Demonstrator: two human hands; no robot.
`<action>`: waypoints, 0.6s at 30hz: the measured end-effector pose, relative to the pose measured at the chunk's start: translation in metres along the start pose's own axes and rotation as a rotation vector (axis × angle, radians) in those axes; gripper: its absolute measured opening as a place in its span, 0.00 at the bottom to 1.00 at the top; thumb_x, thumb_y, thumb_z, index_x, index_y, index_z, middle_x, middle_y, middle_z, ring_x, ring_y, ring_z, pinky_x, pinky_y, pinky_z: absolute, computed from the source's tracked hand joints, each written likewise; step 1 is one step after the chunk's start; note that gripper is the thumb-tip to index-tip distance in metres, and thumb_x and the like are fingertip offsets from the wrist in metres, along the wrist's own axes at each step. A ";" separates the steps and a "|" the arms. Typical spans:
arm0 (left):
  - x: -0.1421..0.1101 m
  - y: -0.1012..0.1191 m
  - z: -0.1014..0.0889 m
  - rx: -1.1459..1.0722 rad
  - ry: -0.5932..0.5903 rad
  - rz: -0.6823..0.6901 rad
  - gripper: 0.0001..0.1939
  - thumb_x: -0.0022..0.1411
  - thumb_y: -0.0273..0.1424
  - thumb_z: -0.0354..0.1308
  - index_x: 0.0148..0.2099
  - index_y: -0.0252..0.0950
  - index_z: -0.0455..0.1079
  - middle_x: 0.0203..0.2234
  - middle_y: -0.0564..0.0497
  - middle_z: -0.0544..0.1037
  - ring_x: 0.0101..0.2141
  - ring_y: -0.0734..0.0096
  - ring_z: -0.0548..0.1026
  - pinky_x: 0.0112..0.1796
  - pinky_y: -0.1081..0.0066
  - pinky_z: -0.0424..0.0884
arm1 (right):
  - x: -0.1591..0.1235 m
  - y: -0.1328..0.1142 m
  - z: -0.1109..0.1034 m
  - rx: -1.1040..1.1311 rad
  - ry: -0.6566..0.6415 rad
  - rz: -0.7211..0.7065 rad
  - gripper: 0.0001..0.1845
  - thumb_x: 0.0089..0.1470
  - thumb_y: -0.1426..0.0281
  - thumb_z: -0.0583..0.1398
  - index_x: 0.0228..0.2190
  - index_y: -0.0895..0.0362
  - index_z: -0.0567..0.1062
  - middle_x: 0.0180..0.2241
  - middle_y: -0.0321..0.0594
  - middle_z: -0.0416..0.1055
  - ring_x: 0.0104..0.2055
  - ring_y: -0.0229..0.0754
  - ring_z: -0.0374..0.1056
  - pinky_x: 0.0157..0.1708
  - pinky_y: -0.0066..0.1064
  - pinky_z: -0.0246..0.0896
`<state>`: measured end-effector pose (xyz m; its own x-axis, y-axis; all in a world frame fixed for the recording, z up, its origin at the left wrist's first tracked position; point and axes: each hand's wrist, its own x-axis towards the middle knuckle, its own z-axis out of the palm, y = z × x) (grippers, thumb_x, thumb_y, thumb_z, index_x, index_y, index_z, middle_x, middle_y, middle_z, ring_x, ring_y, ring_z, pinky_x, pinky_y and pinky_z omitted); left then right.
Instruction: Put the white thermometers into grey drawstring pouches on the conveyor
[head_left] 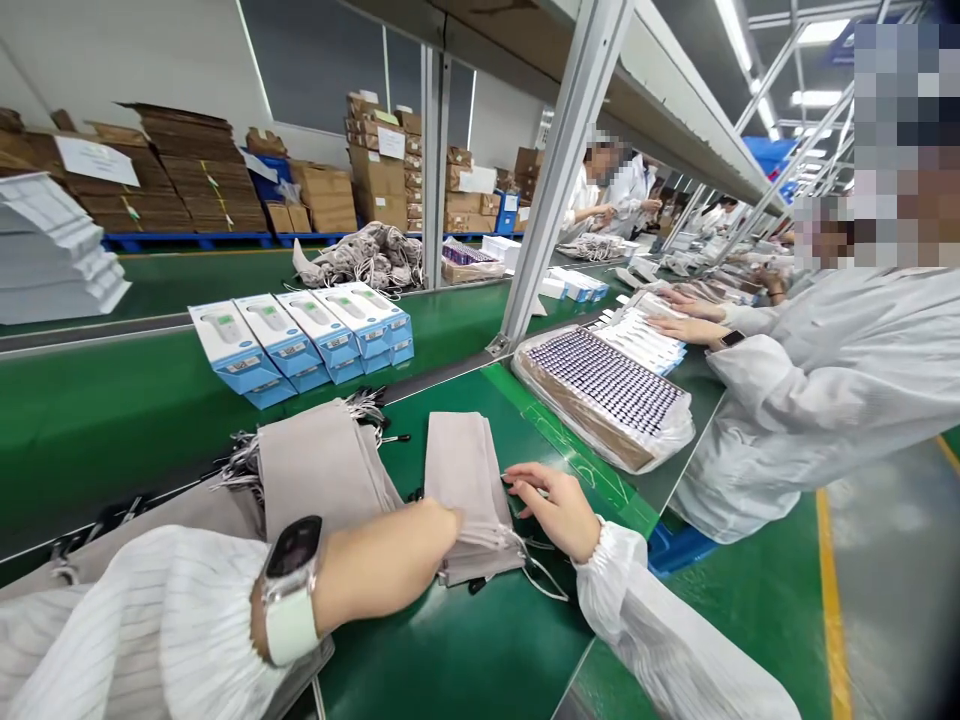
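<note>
A small stack of grey drawstring pouches (461,455) lies on the green table in front of me, its white cords and black toggles at the near end. My left hand (424,535), with a watch on the wrist, rests at the left side of this stack; its fingers are hidden from view. At the stack's right edge is my right hand (559,508), palm down, fingers stretched and apart, the fingertips touching or nearly touching the cloth. A larger pile of grey pouches (319,465) lies to the left, cords bunched at its far end.
Blue-and-white boxes (289,335) stand in a row on the green belt (97,420) beyond. A plastic-wrapped tray of batteries (607,385) sits to the right, before a metal post (559,170). A co-worker in white (825,380) handles flat items at the right.
</note>
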<state>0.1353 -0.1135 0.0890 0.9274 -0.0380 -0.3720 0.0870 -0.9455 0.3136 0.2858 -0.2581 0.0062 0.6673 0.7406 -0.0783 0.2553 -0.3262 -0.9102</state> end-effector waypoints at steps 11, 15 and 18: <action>0.013 0.029 0.057 -0.066 0.218 0.093 0.21 0.58 0.26 0.47 0.54 0.25 0.56 0.51 0.33 0.63 0.52 0.54 0.61 0.48 0.61 0.60 | 0.005 -0.009 -0.014 -0.135 -0.162 0.003 0.16 0.51 0.65 0.50 0.40 0.58 0.68 0.38 0.42 0.71 0.39 0.41 0.69 0.27 0.30 0.68; -0.012 0.030 0.024 -0.091 0.312 0.150 0.32 0.59 0.43 0.47 0.58 0.26 0.51 0.55 0.35 0.56 0.55 0.56 0.55 0.53 0.60 0.55 | 0.035 -0.064 -0.023 -0.476 -0.060 -0.408 0.11 0.50 0.67 0.53 0.33 0.56 0.73 0.32 0.39 0.73 0.34 0.41 0.69 0.35 0.35 0.65; -0.061 0.014 -0.028 -0.031 0.758 -0.050 0.24 0.64 0.36 0.34 0.58 0.29 0.53 0.53 0.45 0.62 0.52 0.71 0.61 0.50 0.70 0.57 | 0.059 -0.137 -0.007 -0.284 0.183 -0.784 0.09 0.50 0.70 0.53 0.31 0.57 0.72 0.29 0.39 0.72 0.29 0.38 0.67 0.30 0.32 0.64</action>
<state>0.0897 -0.1153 0.1401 0.9173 0.2476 0.3118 0.1354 -0.9304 0.3405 0.2955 -0.1737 0.1291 0.3202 0.7153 0.6211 0.8402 0.0884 -0.5350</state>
